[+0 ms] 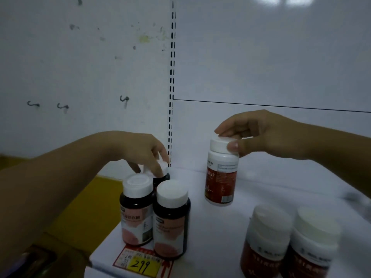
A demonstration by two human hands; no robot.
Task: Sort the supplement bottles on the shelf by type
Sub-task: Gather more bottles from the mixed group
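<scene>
1. Near right: two white bottles (291, 243) with red labels stand on the shelf (218, 237).
2. Right hand (259, 135) pinches the cap of a matching white bottle (220, 177), lifted and tilted.
3. Left hand (140, 151) has fingers closed on the far dark bottle (162, 175) of three on the left.
4. Likely light, rigid, smooth plastic; cap grip suffices.

Bare shelf (261, 189) lies open between dark bottles (156, 213) at left and white bottles (289, 243) front right. Lifted bottle (220, 173) occupies centre; back panel (261, 57) closes rear.
</scene>
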